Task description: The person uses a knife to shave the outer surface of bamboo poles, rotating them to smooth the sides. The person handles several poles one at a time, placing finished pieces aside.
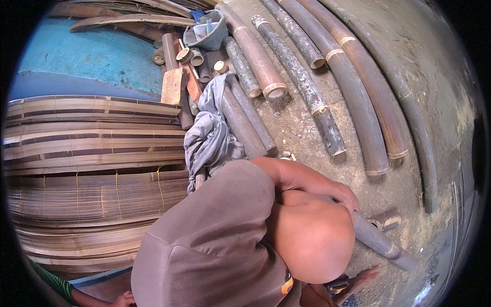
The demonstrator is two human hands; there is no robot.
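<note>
My left hand reaches across my bent knee and closes over the upper end of a short grey bamboo pole. The pole slants down to the right onto the dirt ground. My brown shirt fills the lower middle of the view. My right hand is hidden. A small cut bamboo ring lies just right of the pole. My sandalled foot shows below the knee.
Long bamboo poles lie fanned across the ground at the top right. Stacked split bamboo strips fill the left. A grey cloth drapes over shorter poles. A grey bucket stands at the top. Another person's green sleeve and hand show at the bottom left.
</note>
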